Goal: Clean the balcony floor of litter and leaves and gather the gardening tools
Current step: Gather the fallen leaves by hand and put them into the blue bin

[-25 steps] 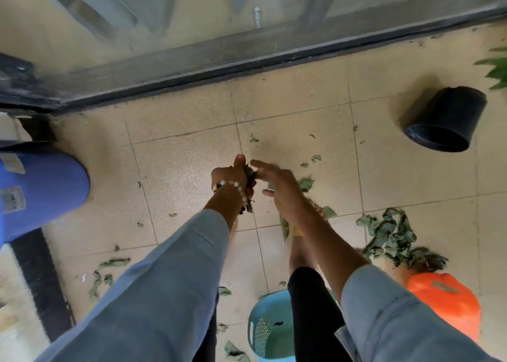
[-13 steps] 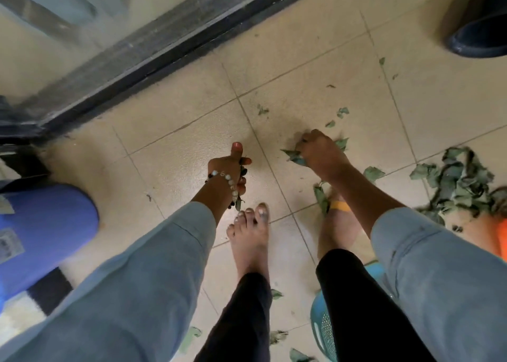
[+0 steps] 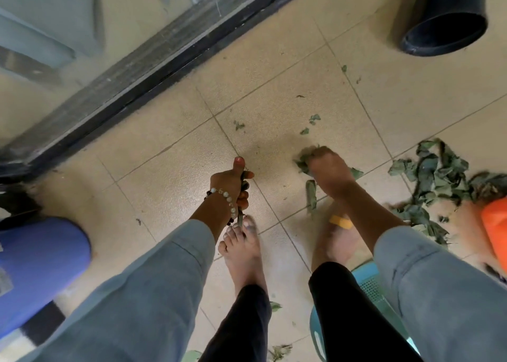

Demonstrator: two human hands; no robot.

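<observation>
My left hand (image 3: 233, 184), with a bead bracelet on the wrist, grips a small bunch of dark leaves above my left foot. My right hand (image 3: 327, 167) is down at the beige tiled floor (image 3: 170, 175), its fingers curled round green leaves (image 3: 303, 158); one long leaf (image 3: 310, 195) hangs below it. A pile of wilted green leaves (image 3: 433, 175) lies on the floor to the right. Small leaf scraps (image 3: 314, 119) are scattered just beyond my hands.
A black pot (image 3: 444, 18) lies on its side at the top right. An orange object (image 3: 493, 227) is at the right edge, a teal plastic basket (image 3: 367, 287) behind my right leg, a blue container (image 3: 38, 265) at the left. A dark door track (image 3: 153, 60) runs diagonally.
My right hand left my left hand, reached down to the right and closed on leaves on the floor. The left hand kept its bunch. The view tilted down and closer.
</observation>
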